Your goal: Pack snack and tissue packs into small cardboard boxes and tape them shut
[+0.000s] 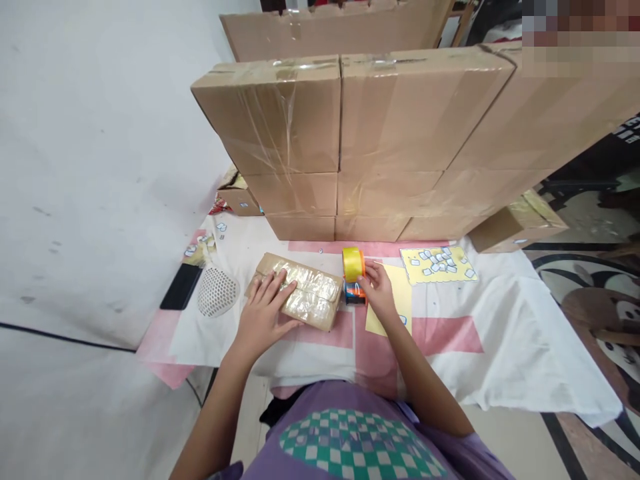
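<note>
A small flat cardboard box [305, 297], covered with shiny clear tape, lies on the white and pink cloth [450, 333]. My left hand [263, 313] rests flat on its near left part, fingers spread. My right hand [379, 290] grips the handle of an orange tape dispenser [354, 287] carrying a yellow tape roll [353, 263], pressed against the box's right end.
A wall of stacked taped cardboard boxes [350, 140] stands just behind. A yellow sheet [400, 293] lies under my right hand, and another yellow sheet with several small white labels [439, 263] sits to the right. A white perforated object [217, 291] and a black phone [181, 285] lie left.
</note>
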Demonstrator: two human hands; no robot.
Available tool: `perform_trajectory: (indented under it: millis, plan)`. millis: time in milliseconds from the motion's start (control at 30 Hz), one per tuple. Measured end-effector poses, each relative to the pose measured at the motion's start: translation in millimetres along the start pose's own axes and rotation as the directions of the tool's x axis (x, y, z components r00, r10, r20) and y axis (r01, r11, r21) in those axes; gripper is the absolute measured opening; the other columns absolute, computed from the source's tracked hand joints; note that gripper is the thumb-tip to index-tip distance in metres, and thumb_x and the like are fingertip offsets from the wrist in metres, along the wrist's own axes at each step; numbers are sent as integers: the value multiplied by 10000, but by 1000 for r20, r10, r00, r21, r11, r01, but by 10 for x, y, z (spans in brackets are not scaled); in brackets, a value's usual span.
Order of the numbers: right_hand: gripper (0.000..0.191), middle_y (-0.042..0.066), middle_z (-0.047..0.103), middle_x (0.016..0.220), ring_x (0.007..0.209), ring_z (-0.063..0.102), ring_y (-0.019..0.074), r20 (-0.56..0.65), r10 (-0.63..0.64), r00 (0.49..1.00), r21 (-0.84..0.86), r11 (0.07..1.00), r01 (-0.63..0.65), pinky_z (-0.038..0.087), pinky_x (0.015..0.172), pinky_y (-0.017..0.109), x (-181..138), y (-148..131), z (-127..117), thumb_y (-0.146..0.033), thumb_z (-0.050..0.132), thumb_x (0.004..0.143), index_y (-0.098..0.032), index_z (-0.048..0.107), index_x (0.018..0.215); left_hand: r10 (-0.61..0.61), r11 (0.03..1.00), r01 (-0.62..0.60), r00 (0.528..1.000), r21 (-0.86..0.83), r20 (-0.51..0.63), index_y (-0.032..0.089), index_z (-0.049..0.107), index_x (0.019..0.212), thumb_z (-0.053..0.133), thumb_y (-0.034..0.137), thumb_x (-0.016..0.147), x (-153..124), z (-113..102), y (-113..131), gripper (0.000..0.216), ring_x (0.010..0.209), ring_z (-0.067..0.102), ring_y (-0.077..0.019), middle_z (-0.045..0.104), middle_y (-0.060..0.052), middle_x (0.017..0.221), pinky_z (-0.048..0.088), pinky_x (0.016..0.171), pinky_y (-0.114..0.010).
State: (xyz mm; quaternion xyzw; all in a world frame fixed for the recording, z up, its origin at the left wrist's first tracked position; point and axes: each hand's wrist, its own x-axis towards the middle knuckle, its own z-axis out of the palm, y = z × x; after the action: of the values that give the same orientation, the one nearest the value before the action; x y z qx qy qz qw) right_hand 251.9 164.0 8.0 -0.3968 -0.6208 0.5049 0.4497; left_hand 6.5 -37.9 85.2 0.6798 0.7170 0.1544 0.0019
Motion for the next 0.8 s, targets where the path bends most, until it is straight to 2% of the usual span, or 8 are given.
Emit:
perform_trajectory:
  millis: [133,267,400,500,600,667,733,800]
  plan:
    - [333,91,788,979,897,753,275,99,8,995,-24,1000,-5,607,862,439,145,100,191,-441,738,790,-208,666,1017,-47,992,41,997,117,53,283,507,1577,635,633,937,34,-6,50,740,1565,379,-365,435,-81,1663,287,1289,-585]
    - [225,31,739,776,719,688,227,112,-18,994,-8,1000,19,581,756,385,149,-9,159,-427,742,761,-225,678,837,-59,979,45,996,199,62,230,551,1547,587,577,982,108,34,110,665,1552,388,-397,456,-113,1638,316,1264,-625]
    - [287,48,752,881,804,726,245,20,-29,999,74,997,27,594,762,398,30,-239,-99,-522,611,875,-249,630,959,-48,978,46,999,202,3,166,508,1573,542,567,1004,41,102,108,697,1566,356,-407,405,-181,1657,275,1275,-643]
    - [395,66,767,931,855,757,282,39,-35,999,284,959,22,612,746,434,-124,-549,-280,-580,559,915,-269,571,1160,-17,991,31,994,131,-108,134,472,1590,534,619,988,-28,88,214,775,1597,269,-431,328,-235,1686,249,1269,-674]
    - [483,68,759,879,846,757,305,116,-71,991,445,896,12,616,729,457,-354,-891,-319,-632,589,921,-279,542,1248,88,993,-106,962,-54,-260,177,528,1550,547,632,979,-18,27,573,730,1623,217,-403,314,-222,1704,252,1279,-653]
    - [544,77,742,862,825,744,306,173,-99,980,403,915,21,612,702,457,-521,-1048,-268,-717,516,942,-275,565,1256,119,951,-194,948,-241,-294,203,640,1438,564,584,995,33,8,925,588,1619,256,-369,374,-187,1690,279,1288,-611]
    - [622,83,715,832,774,718,299,218,-127,968,305,951,56,599,657,446,-646,-1115,-198,-787,438,940,-266,604,1237,52,880,-161,968,-448,-246,218,764,1228,566,486,1025,92,30,1274,389,1585,354,-332,464,-151,1644,361,1268,-550]
    - [634,70,673,758,687,672,273,218,-161,963,208,971,116,569,600,419,-694,-1104,-151,-799,396,948,-258,642,1168,-78,806,-46,980,-590,-184,228,814,1022,567,387,1037,125,75,1541,293,1543,431,-302,533,-118,1594,421,1236,-508]
